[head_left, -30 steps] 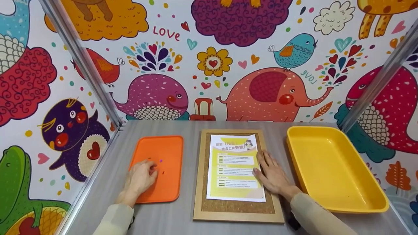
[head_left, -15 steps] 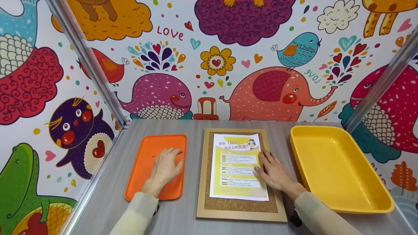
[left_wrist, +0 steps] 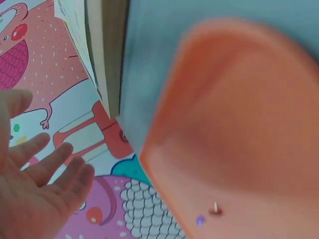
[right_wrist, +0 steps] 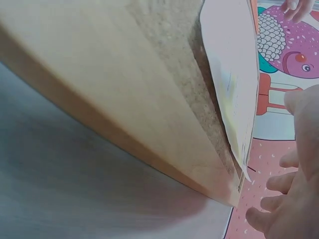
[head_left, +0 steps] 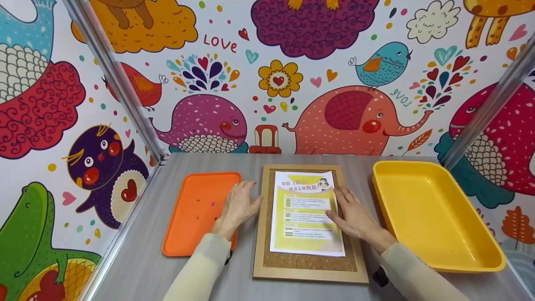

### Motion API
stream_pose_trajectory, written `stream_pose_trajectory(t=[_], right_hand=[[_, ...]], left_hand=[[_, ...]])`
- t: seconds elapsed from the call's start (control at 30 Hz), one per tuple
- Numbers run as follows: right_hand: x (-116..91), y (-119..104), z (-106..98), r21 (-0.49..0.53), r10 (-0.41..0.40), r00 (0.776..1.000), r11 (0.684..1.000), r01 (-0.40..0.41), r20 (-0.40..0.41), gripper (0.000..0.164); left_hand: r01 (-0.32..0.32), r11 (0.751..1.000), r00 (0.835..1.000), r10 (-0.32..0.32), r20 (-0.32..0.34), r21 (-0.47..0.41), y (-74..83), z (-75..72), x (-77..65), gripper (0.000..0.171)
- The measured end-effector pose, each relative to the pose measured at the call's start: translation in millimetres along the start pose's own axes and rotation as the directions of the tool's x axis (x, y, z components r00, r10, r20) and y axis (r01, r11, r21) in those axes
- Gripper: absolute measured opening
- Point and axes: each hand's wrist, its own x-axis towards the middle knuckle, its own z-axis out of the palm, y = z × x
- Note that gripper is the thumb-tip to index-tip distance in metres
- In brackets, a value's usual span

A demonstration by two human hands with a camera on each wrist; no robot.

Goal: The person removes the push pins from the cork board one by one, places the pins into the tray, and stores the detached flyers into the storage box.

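My left hand (head_left: 238, 205) is over the right edge of the orange tray (head_left: 188, 184), beside the cork board. Its fingers are spread and hold nothing, as the left wrist view confirms. Several small pins lie in the tray, among them a purple pin (left_wrist: 200, 220) and a brown pin (left_wrist: 215, 210) with its point up. A printed yellow-and-white sheet (head_left: 307, 228) lies on the wood-framed cork board (head_left: 307, 262). At its right edge is my right hand (head_left: 359, 217), fingers straight; contact with the sheet cannot be made out. In the right wrist view the sheet's edge stands off the cork.
A deep yellow bin (head_left: 434, 209) stands on the right of the grey table (head_left: 138, 259). Walls with cartoon animals (head_left: 342, 117) and metal posts (head_left: 125, 96) close in the back and sides. A small black object (head_left: 380, 276) lies near the board's lower right.
My left hand has moved right from over the orange tray toward the board, and its curled fingers have straightened. The right hand stays near the sheet's right edge. The head view has shifted slightly.
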Motion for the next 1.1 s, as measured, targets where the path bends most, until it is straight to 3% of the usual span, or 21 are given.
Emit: stream_pose_trajectory(t=[0.27, 0.5, 0.63, 0.8, 0.9, 0.97, 1.1], right_hand=[[10, -1, 1, 0.12, 0.044, 0.999, 0.992, -0.045, 0.01, 0.087], [23, -4, -5, 0.278, 0.148, 0.988, 0.948, -0.156, 0.048, 0.087], [31, 0, -7, 0.458, 0.208, 0.975, 0.861, -0.22, 0.077, 0.08], [38, 5, -10, 0.653, 0.31, 0.935, 0.676, -0.343, 0.17, 0.079], [41, 6, -13, 0.711, 0.348, 0.908, 0.576, -0.404, 0.234, 0.083], [42, 6, -14, 0.722, 0.367, 0.893, 0.54, -0.433, 0.26, 0.085], [43, 7, -15, 0.725, 0.394, 0.877, 0.513, -0.459, 0.276, 0.082]], left_hand=[[0.151, 0.98, 0.986, -0.138, 0.096, -0.133, 15.0, 20.5, 12.5, 0.057], [0.264, 0.937, 0.955, -0.222, 0.195, -0.227, 31.0, 29.1, 22.3, 0.058], [0.336, 0.916, 0.927, -0.28, 0.251, -0.221, 39.4, 32.0, 27.0, 0.058], [0.363, 0.903, 0.913, -0.295, 0.282, -0.231, 45.3, 34.1, 29.6, 0.057], [0.354, 0.903, 0.917, -0.285, 0.28, -0.241, 45.0, 35.3, 30.1, 0.055], [0.349, 0.904, 0.919, -0.278, 0.281, -0.246, 43.9, 36.2, 30.2, 0.053], [0.331, 0.91, 0.924, -0.259, 0.282, -0.249, 41.7, 38.4, 30.4, 0.05]])
